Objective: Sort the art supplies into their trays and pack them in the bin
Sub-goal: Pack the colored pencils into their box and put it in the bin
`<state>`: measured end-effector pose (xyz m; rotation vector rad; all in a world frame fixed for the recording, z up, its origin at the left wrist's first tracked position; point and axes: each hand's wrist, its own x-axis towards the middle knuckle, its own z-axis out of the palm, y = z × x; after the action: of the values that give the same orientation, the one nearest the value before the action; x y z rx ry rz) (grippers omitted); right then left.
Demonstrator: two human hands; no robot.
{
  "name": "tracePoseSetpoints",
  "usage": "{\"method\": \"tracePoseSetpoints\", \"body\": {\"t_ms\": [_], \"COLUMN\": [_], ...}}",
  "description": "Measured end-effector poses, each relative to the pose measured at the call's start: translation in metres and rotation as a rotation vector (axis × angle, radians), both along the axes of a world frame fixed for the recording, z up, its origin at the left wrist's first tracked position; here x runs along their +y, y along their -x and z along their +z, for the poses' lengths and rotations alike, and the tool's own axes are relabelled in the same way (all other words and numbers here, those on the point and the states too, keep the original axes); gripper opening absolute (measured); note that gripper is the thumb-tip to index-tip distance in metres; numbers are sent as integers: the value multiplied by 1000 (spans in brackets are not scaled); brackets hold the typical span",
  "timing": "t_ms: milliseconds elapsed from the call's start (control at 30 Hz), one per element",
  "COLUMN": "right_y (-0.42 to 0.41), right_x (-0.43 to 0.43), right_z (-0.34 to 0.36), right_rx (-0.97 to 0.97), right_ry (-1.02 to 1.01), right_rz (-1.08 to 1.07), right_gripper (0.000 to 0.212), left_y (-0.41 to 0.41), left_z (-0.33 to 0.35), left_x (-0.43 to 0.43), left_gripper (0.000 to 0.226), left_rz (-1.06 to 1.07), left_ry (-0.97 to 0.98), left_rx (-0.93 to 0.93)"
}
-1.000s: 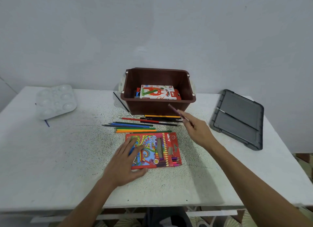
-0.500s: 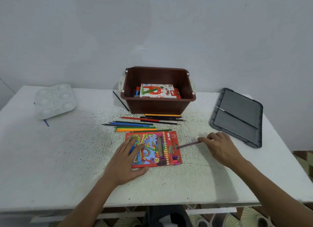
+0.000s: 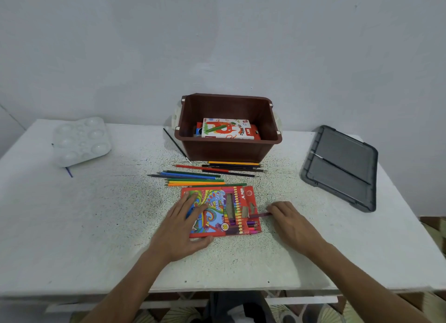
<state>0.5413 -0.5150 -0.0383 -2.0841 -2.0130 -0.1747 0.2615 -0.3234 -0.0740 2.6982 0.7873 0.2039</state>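
Note:
A red colour pencil box [image 3: 224,210] lies flat on the white table [image 3: 96,226]. My left hand [image 3: 184,228] rests flat on its left half, fingers straight. My right hand [image 3: 290,222] pinches a purple pencil [image 3: 261,215] whose far end lies in the box's open right end. Several loose coloured pencils [image 3: 200,178] lie between the box and the brown bin [image 3: 229,149]. Inside the bin lies an oil pastels box [image 3: 228,128].
A white paint palette [image 3: 82,140] sits at the far left with a blue stick [image 3: 68,172] by it. A thin black brush [image 3: 176,145] lies left of the bin. The grey bin lid [image 3: 342,166] with a brush on it lies at the right.
My right hand carried the purple pencil from near the bin down to the table and pushed it leftward into the box's right end. My left hand stayed on the box.

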Motion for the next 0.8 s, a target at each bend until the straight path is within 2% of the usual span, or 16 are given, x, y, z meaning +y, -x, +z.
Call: {"method": "tracePoseSetpoints", "body": {"t_ms": [67, 267, 433, 533, 600, 733, 800], "right_y": [10, 22, 15, 13, 16, 24, 26], "right_x": [1, 2, 0, 0, 1, 5, 7], "right_z": [-6, -15, -15, -14, -13, -14, -14], "right_rx": [19, 27, 88, 75, 68, 104, 110], "right_ry": [-37, -46, -100, -83, -87, -64, -69], "right_rz": [10, -17, -75, -61, -46, -13, 10], "right_gripper": [26, 52, 22, 21, 13, 33, 36], "left_y": [0, 1, 1, 1, 1, 1, 1], "left_z": [0, 2, 1, 0, -1, -1, -1], "left_x": [0, -1, -1, -1, -1, -2, -2], "left_gripper": [90, 88, 87, 85, 85, 85, 86], "left_rz": [0, -5, -3, -8, -8, 3, 5], "left_ry": [2, -6, -1, -10, -10, -16, -14], "left_rx": [-3, -25, -41, -50, -50, -46, -43]}}
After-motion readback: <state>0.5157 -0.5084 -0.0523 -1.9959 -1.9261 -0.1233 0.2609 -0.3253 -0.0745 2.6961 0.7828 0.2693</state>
